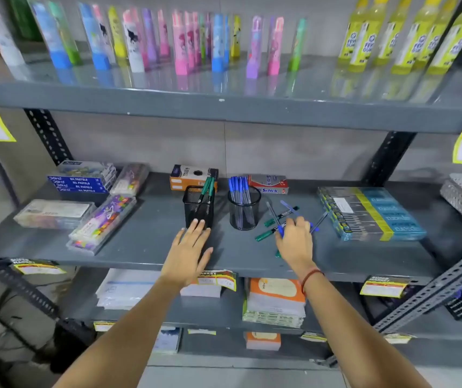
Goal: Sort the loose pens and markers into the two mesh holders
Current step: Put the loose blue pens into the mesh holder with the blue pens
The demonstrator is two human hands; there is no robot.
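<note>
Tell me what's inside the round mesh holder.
The round mesh holder holds a bunch of blue-capped pens, standing upright. Their lower ends are blurred through the mesh, so I can't count them.

The front of the shelf (146, 247) is bare, so a hand can slide in there. A thin gap runs between the square holder (198, 208) and the round holder (244, 211). Loose pens (277, 219) lie just right of the round holder. A blue box (375, 214) blocks the right, pencil cases (103, 222) the left. The upper shelf (224, 107) hangs well above.
</note>
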